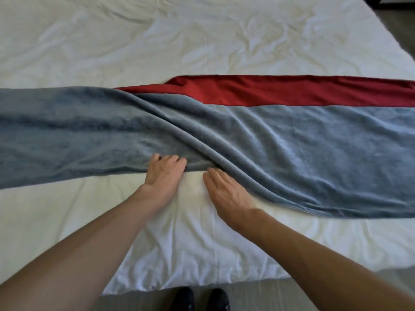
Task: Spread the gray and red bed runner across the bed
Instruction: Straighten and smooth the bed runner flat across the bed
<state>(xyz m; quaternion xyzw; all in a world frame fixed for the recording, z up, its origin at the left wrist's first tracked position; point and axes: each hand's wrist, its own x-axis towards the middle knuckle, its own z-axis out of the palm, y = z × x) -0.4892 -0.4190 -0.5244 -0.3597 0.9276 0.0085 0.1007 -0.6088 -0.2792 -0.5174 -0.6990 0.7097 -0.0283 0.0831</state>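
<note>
The gray and red bed runner [292,140] lies across the white bed [202,41] from left edge to right edge of view. Its red band shows along the far side on the right half; the left half shows only gray. A diagonal twist of folds crosses its middle. My left hand [165,173] rests on the runner's near edge, fingers curled onto the gray fabric. My right hand [226,194] lies flat on the white sheet, fingertips touching the runner's near edge where the folds end.
The bed's near edge runs along the bottom, with my two dark shoes [202,299] on the floor below it. Wrinkled white sheet stretches beyond the runner. The bed's right corner and dark floor [399,5] show at top right.
</note>
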